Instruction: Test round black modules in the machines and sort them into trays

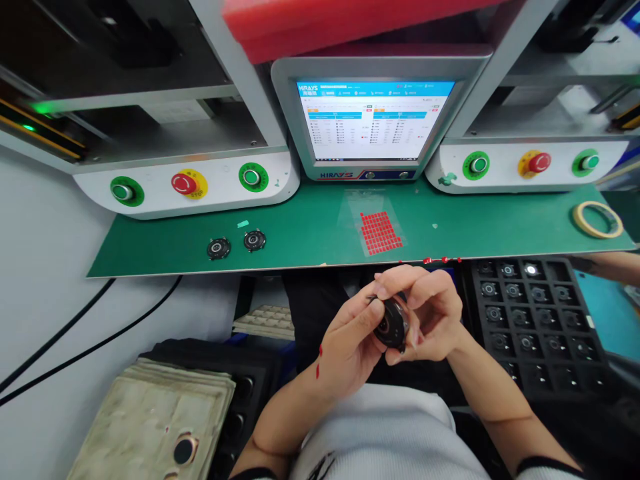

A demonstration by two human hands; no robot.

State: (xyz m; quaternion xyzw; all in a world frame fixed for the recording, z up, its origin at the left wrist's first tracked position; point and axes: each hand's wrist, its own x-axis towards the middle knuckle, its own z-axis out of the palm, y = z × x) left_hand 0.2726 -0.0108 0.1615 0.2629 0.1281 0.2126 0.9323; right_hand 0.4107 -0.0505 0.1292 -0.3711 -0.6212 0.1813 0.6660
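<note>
A round dark watch case (pixel 391 325) with a coppery rim is held up in front of my body, below the bench edge. My left hand (pixel 350 340) grips it, thumb on its face. On its other side, the fingers of my right hand (pixel 433 313) are curled against the rim; its fingertips are partly hidden. Small red strips stick to my left wrist. Two black round watch back covers (pixel 219 248) lie on the green bench. Also on it is a clear sheet with rows of red adhesive pieces (pixel 380 232).
A HIRAYS monitor (pixel 375 123) stands between two machines with green and red buttons (pixel 184 183). A tape roll (pixel 597 220) lies at right. A black tray (pixel 540 320) holds several watch parts; stacked beige trays (pixel 150 420) stand lower left. Another person's arm (pixel 613 267) shows at right.
</note>
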